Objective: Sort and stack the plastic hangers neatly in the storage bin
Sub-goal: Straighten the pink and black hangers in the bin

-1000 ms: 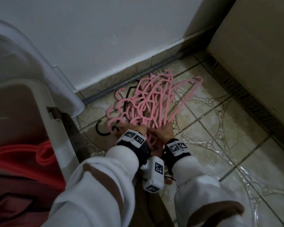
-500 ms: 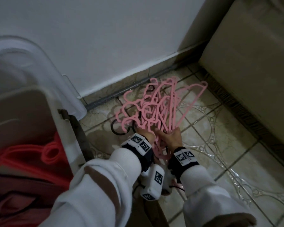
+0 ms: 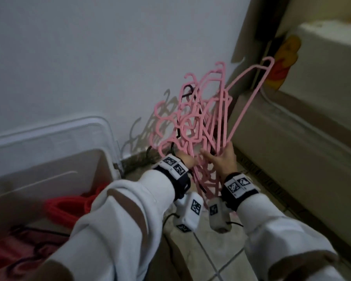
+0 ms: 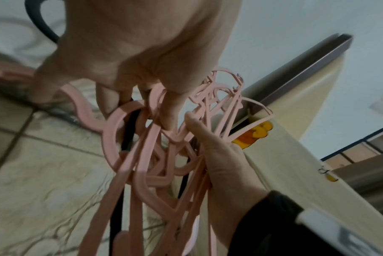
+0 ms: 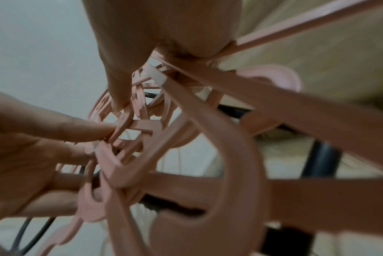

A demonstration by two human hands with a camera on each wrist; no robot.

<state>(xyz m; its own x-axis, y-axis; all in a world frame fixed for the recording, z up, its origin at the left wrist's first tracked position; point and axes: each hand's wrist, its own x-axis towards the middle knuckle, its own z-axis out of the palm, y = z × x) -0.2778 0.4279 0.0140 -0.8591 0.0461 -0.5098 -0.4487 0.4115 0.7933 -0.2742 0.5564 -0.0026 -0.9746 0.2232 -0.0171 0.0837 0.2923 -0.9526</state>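
So both hands (image 3: 221, 161) grip the pink hangers (image 3: 201, 122) tight, fanning upward; storage bin (image 3: 101, 159) sits left, nearer left hand (image 3: 187, 161).

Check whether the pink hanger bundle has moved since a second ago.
Yes. The pink hanger bundle, gripped by the left hand and right hand, has risen off the floor tiles, now against the white wall.

Storage bin (image 3: 107, 138) at left against the wall (image 3: 89, 57) — hangers (image 3: 201, 122) to its right, above the floor (image 3: 221, 250).
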